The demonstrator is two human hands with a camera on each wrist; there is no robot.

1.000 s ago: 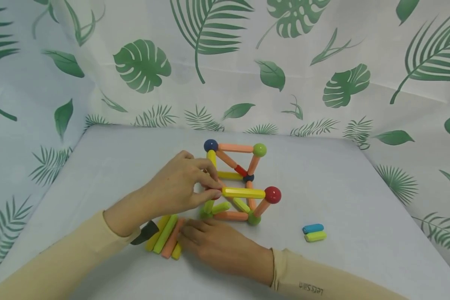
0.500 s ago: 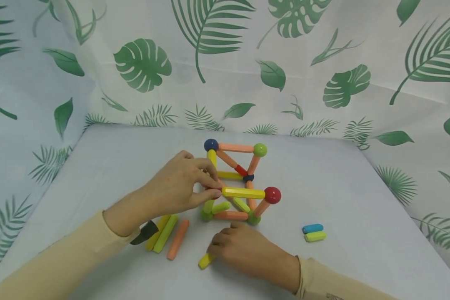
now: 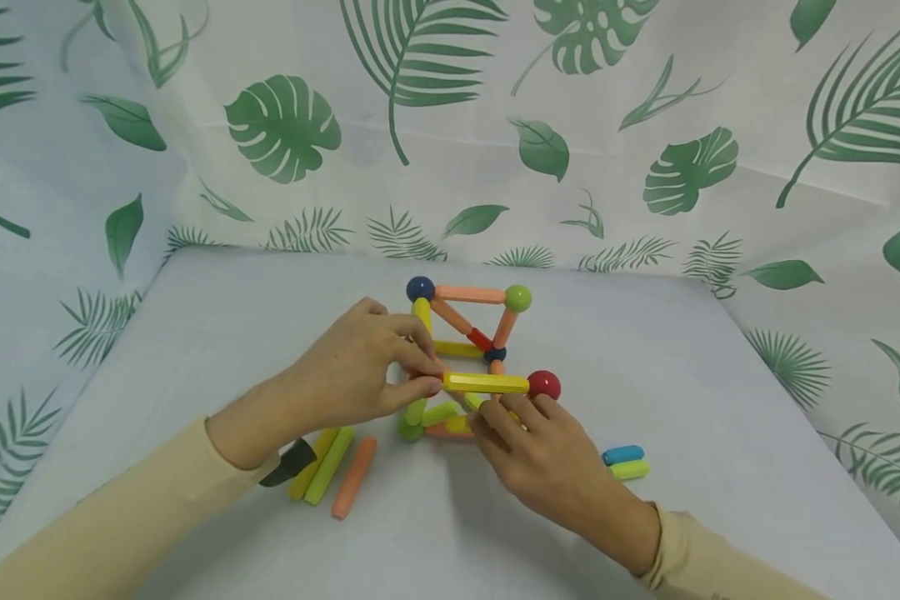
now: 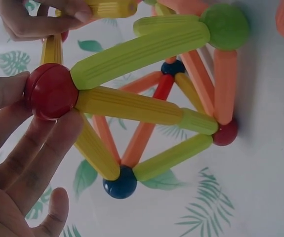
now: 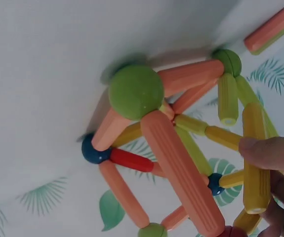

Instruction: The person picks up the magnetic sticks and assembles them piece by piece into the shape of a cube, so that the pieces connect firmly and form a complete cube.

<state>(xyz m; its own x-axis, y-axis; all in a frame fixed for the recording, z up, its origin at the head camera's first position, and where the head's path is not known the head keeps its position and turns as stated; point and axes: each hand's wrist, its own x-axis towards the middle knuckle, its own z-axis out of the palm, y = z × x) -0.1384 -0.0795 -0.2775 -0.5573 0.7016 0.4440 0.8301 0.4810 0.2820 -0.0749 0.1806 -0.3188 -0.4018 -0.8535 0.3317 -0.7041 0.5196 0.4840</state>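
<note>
A frame of magnetic sticks and balls stands on the table. My left hand pinches the red ball at its near upper left corner. From that ball a long yellow stick runs across to another red ball. In my right hand is a short yellow stick, gripped between thumb and fingers and tilted close to the frame's front. Beside it, a yellow-green stick sticks out from the lower left green ball with one end free. The right hand hides the lower right green ball from the head view.
Left of the frame lie a salmon stick, a yellow-green stick and a yellow stick. Short blue and yellow-green sticks lie to the right. A leaf-patterned cloth hangs behind.
My right hand has drawn the short yellow stick away from the loose sticks, then lifted it right and up to the frame. The salmon stick shifted slightly. The left hand keeps its pinch.
</note>
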